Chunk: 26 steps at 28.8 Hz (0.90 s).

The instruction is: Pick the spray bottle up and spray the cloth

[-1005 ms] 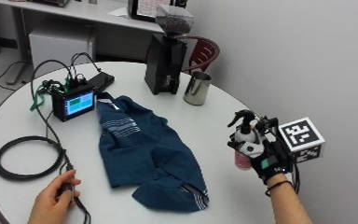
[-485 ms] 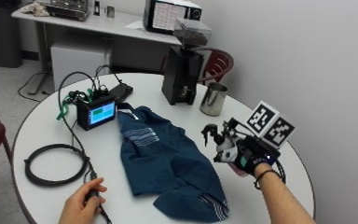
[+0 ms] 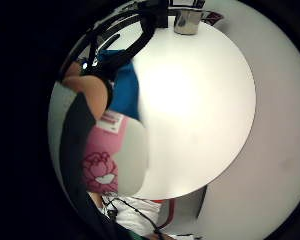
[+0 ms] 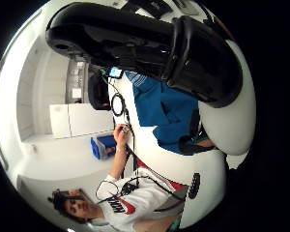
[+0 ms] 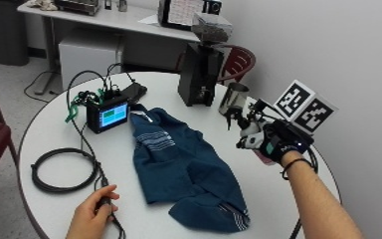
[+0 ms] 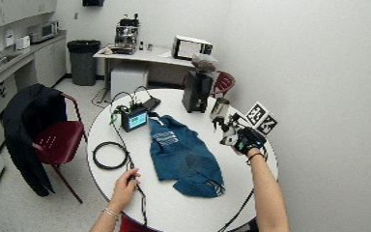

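Gripping a black-nozzled spray bottle (image 5: 247,130) with pink label, the gloved right hand (image 5: 278,144) hovers beside the blue cloth (image 5: 181,167).

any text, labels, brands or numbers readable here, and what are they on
Nothing reads clearly enough to quote.
Spray bottle label, gripped in the gloved right hand: pink with a flower picture and a white patch with print, too blurred to read.
Small screen device beside the blue cloth: lit display, characters too small to read.
White monitor on the back desk: lines on its screen, unreadable.
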### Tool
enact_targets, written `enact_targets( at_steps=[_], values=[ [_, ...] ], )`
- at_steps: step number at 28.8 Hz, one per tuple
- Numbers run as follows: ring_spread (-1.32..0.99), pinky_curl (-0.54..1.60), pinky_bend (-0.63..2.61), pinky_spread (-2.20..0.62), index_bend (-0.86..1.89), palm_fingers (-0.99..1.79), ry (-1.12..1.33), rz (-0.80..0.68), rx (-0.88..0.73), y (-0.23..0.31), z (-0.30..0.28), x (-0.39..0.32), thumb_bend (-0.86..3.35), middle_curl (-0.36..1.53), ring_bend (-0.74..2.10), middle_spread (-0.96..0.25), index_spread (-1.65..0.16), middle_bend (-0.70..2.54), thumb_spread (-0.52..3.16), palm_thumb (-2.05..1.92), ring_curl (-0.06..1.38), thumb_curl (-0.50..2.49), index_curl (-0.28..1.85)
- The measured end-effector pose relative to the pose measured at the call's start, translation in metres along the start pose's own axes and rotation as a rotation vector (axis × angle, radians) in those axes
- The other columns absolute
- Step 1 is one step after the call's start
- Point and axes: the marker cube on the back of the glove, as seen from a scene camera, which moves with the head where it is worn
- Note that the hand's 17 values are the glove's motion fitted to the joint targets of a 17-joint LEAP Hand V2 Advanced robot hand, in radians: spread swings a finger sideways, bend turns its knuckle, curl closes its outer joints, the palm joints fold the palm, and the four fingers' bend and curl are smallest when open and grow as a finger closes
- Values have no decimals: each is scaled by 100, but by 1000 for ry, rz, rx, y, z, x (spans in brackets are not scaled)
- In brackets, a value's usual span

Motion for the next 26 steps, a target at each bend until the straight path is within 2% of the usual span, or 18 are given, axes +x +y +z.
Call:
enact_targets(
  at_steps=[7, 10, 17, 20, 24, 26],
  values=[
    [-14, 36, 25, 4, 9, 97, 44, 50, -156, 7, 72, 28, -3, 48, 53, -14, -24, 35, 64, 107, 44, 63, 22],
    [-14, 37, 25, 4, 9, 97, 53, 38, -148, 5, 60, 26, -3, 48, 53, -14, -24, 34, 64, 107, 44, 63, 22],
    [-14, 37, 25, 3, 9, 97, 75, -2, 1, -6, -10, -20, -3, 49, 53, -14, -24, 34, 63, 106, 44, 64, 22],
    [-14, 37, 26, 2, 9, 98, 107, 15, 0, -7, 2, -22, -3, 49, 53, -14, -24, 34, 63, 106, 44, 64, 22],
    [-14, 37, 26, 1, 9, 98, 111, 52, -98, -3, 47, 0, -3, 49, 53, -14, -24, 34, 64, 106, 45, 65, 22],
    [-14, 37, 26, 1, 9, 98, 111, 53, -113, -3, 51, 6, -3, 49, 53, -14, -24, 34, 64, 106, 45, 65, 22]
  ],
)
